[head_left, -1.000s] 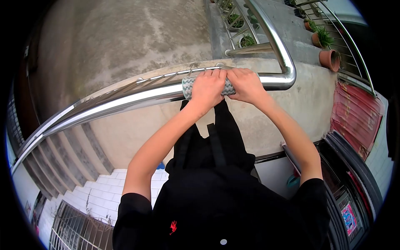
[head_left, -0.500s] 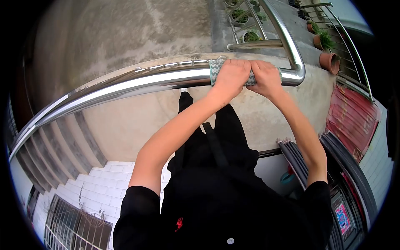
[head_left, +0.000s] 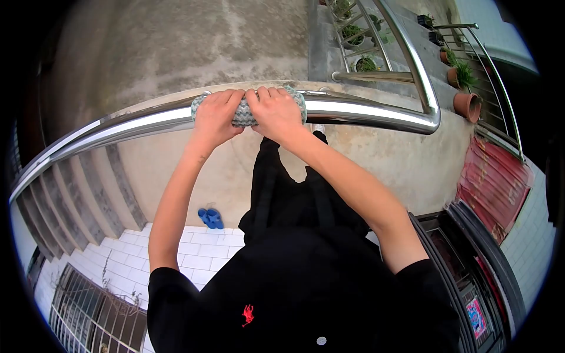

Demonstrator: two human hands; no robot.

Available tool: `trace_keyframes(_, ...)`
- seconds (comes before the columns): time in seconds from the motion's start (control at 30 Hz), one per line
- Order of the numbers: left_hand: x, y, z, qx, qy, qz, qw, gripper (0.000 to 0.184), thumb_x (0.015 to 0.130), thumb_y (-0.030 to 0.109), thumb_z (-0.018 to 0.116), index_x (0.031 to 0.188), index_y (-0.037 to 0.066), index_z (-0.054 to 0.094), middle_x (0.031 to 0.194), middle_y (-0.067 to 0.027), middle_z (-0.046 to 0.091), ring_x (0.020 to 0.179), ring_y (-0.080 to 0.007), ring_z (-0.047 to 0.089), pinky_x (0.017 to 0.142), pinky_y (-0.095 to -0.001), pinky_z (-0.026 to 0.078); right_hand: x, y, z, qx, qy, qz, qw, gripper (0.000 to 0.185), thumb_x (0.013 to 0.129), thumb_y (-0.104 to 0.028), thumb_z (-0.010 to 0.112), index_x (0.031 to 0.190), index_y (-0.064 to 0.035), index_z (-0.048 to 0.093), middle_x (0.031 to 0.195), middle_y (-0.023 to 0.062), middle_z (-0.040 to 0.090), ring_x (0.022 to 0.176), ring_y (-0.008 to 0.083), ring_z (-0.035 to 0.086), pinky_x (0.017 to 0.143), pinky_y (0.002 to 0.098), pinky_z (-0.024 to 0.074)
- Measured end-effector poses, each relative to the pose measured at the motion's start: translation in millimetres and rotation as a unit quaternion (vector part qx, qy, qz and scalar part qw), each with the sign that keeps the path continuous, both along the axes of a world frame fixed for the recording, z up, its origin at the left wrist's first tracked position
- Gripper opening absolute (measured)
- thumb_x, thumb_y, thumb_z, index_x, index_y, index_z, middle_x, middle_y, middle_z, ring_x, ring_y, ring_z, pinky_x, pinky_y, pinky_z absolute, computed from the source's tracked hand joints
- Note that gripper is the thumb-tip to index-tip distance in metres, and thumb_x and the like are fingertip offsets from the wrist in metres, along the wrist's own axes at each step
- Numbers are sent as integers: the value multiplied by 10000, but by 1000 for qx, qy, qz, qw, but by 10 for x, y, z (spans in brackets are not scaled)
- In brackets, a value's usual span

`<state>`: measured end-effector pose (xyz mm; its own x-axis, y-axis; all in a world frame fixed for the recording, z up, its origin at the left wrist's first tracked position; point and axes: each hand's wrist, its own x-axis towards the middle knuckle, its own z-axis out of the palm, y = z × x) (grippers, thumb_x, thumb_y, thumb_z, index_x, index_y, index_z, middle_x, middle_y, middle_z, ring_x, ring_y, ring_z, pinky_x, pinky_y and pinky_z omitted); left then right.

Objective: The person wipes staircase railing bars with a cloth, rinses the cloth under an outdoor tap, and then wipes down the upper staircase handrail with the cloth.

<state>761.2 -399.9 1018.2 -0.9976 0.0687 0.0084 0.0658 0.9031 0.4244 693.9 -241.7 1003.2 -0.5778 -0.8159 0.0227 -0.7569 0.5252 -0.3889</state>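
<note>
A grey and white patterned cloth (head_left: 244, 112) with a pale green edge lies wrapped over the shiny metal handrail (head_left: 359, 112). My left hand (head_left: 218, 115) is closed over the cloth's left part, fingers curled over the top of the rail. Right beside it, my right hand (head_left: 273, 112) grips the cloth's right part in the same way. The two hands are close together, and cloth shows between them and at both outer ends. The undersides of the rail and cloth are hidden.
The rail bends back at the right (head_left: 432, 120). Potted plants and an orange-brown pot (head_left: 467, 107) stand on the steps beyond. Blue slippers (head_left: 210, 218) lie at lower left near more steps (head_left: 88, 194). A red corrugated sheet (head_left: 494, 182) is at the right.
Both hands and the cloth first moved right along the rail, then back left, now farther left than a second ago. The blue slippers have come fully into view.
</note>
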Motion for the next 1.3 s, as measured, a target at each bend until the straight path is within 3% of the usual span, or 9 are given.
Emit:
trace_keyframes(0.2, -102, 104, -33, -23, -44, -6, 999, 505, 467, 142, 803, 894, 72, 542, 795, -71, 596, 784, -282, 603, 687, -390, 478, -20, 18, -72, -21, 8, 10, 1000, 521, 527, -198, 812, 931, -55, 516, 842, 78, 585, 820, 252, 614, 741, 357, 489)
trace_keyframes(0.3, -119, 142, -41, -47, -56, 2, 997, 509, 467, 146, 808, 892, 70, 538, 793, -75, 598, 792, -286, 606, 696, -394, 479, -33, 32, -67, -27, -9, 16, 999, 441, 558, -168, 772, 905, -44, 528, 841, 93, 601, 814, 249, 617, 734, 353, 474)
trace_keyframes(0.43, -204, 287, -14, -67, -57, 4, 996, 527, 465, 155, 815, 908, 70, 542, 815, -75, 607, 814, -284, 609, 710, -393, 480, -115, 176, -110, -54, 4, 14, 998, 508, 538, -196, 807, 926, -54, 511, 850, 86, 586, 851, 265, 612, 762, 371, 480)
trace_keyframes(0.6, -422, 904, -31, -36, -39, -16, 998, 548, 497, 146, 778, 991, 57, 560, 891, -93, 627, 885, -298, 609, 746, -405, 491, -344, 850, -79, -47, -2, 13, 999, 523, 545, -201, 808, 952, -56, 514, 892, 93, 594, 891, 279, 615, 780, 381, 478)
trace_keyframes(0.8, -870, 2008, -101, -27, -33, -23, 999, 500, 496, 147, 776, 930, 50, 547, 870, -107, 623, 871, -306, 611, 741, -409, 486, -797, 1983, 1, -21, -1, 12, 1000, 517, 572, -212, 792, 988, -61, 525, 919, 98, 603, 899, 279, 610, 784, 391, 474)
trace_keyframes(1.03, -875, 2060, -108, -6, 13, -12, 1000, 466, 499, 141, 771, 886, 53, 527, 831, -104, 615, 825, -322, 608, 710, -421, 478, -799, 1962, 65, 5, -6, 0, 1000, 529, 549, -220, 795, 968, -58, 515, 912, 97, 602, 911, 281, 604, 763, 394, 474)
trace_keyframes(1.23, -700, 1861, -147, 33, 60, -28, 997, 505, 526, 135, 778, 965, 65, 538, 935, -103, 596, 932, -296, 583, 821, -409, 459, -733, 1851, 41, 26, 22, -5, 999, 588, 542, -216, 806, 1039, -71, 527, 943, 93, 602, 932, 291, 600, 779, 406, 461)
trace_keyframes(1.3, -618, 1693, -159, 35, 78, -25, 996, 562, 524, 134, 791, 1024, 70, 543, 981, -96, 583, 969, -283, 571, 859, -405, 449, -708, 1668, 50, 46, 27, 14, 999, 693, 522, -237, 820, 1125, -66, 523, 946, 90, 596, 925, 290, 589, 800, 411, 462)
